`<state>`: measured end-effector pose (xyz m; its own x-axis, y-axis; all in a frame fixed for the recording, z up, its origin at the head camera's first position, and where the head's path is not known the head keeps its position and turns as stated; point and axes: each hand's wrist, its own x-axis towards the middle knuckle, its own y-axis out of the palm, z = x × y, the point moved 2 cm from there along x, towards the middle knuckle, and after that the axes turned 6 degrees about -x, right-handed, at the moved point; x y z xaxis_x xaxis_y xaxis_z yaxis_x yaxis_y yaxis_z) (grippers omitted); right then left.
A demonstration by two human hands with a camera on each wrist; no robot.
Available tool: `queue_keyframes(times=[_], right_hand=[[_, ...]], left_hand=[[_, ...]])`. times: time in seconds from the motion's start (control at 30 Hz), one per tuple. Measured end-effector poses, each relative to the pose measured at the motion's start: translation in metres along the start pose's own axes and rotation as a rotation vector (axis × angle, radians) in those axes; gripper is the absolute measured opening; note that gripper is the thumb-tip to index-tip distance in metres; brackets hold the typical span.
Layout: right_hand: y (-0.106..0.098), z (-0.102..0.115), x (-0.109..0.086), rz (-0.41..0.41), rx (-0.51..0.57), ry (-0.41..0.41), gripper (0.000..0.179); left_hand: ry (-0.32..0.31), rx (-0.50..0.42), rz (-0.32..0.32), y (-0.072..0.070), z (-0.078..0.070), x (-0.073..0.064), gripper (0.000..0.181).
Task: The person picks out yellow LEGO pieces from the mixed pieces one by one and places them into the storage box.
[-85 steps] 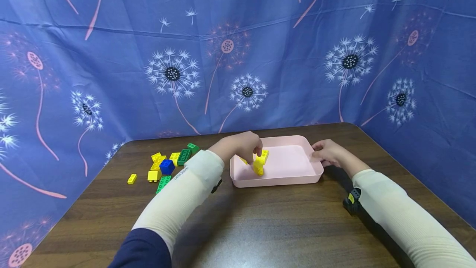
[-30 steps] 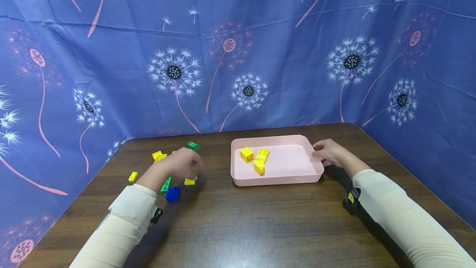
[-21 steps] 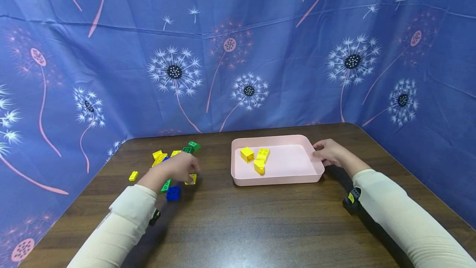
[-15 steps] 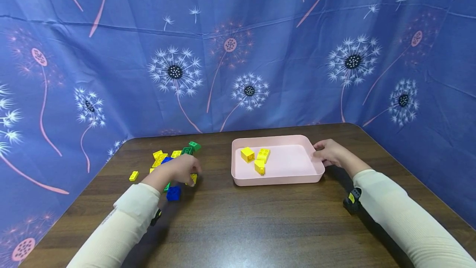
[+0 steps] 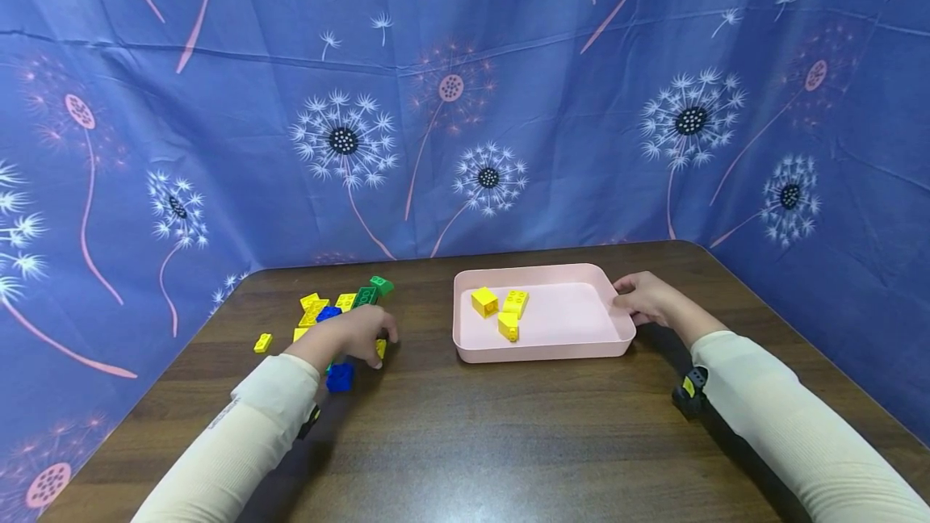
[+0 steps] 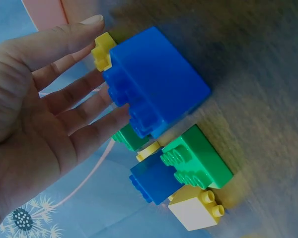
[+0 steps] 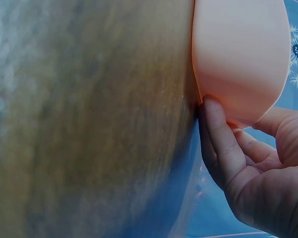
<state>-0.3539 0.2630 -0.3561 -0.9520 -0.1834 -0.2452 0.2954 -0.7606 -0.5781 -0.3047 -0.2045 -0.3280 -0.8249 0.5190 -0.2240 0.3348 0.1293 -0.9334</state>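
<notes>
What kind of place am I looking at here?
Probably a staged tabletop recording spot: a brown wood-grain table, a blue dandelion-print cloth hung behind it, and a pink tray holding three yellow bricks.

A blue fabric backdrop (image 5: 567,95), printed with white dandelions (image 5: 343,140) and pink stems (image 5: 199,13), hangs in soft folds around 3 sides of a dark brown wood-grain surface (image 5: 545,434) with rounded far corners. Light leaves a pale sheen (image 5: 465,499) near the bottom edge of the head view.
</notes>
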Motion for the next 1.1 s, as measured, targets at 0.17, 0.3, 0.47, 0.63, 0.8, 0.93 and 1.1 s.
queue_keyframes(times=[0.17,0.3,0.47,0.63,0.8,0.93,1.1], right_hand=[[-0.001,0.000,0.000,-0.003,-0.007,0.002,0.051],[0.000,-0.001,0.000,-0.002,-0.007,0.005,0.051],[0.000,0.000,0.000,0.002,-0.003,0.006,0.051],[0.000,-0.001,0.001,-0.002,-0.017,0.008,0.051],[0.000,-0.001,0.001,-0.006,-0.026,0.014,0.051],[0.000,-0.001,0.001,-0.004,-0.021,0.012,0.051],[0.000,-0.002,0.002,-0.004,-0.011,0.014,0.051]], left_hand=[[-0.013,0.017,0.010,0.002,-0.002,0.002,0.028],[-0.039,-0.002,0.013,0.003,-0.004,0.004,0.024],[-0.044,-0.015,0.014,0.002,-0.007,0.006,0.023],[-0.047,-0.015,0.012,0.003,-0.008,0.008,0.020],[-0.029,0.029,0.009,0.002,-0.010,0.009,0.017],[-0.016,0.022,0.006,0.000,-0.012,0.008,0.016],[0.003,0.023,-0.002,-0.002,-0.015,0.007,0.016]])
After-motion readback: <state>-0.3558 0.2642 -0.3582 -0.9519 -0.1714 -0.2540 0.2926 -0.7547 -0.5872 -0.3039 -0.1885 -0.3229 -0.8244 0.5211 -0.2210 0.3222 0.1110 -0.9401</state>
